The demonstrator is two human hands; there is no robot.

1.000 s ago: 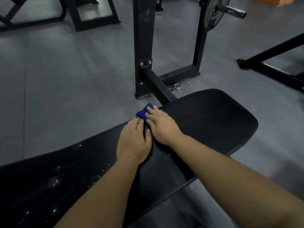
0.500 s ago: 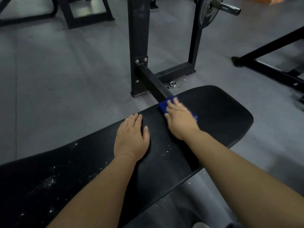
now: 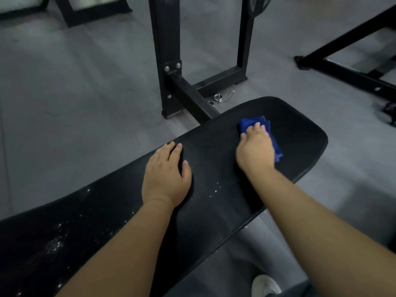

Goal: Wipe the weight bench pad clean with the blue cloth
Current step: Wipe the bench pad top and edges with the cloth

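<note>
Right hand (image 3: pixel 255 150): pressing the blue cloth (image 3: pixel 260 127) flat onto the bench pad (image 3: pixel 300 133), near the pad's rounded end, fingers spread over it.
Left hand (image 3: pixel 166 179): resting palm-down mid-pad, fingers open, gripping nothing.
White specks (image 3: pixel 55 243): lying on the pad beside the left forearm.

Open pad (image 3: pixel 300 133) beyond, rack upright (image 3: pixel 165 50) behind.

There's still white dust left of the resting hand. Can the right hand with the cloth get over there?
Probably not directly: the left hand lies flat on the pad between the right hand, its blue cloth and the white specks.
</note>
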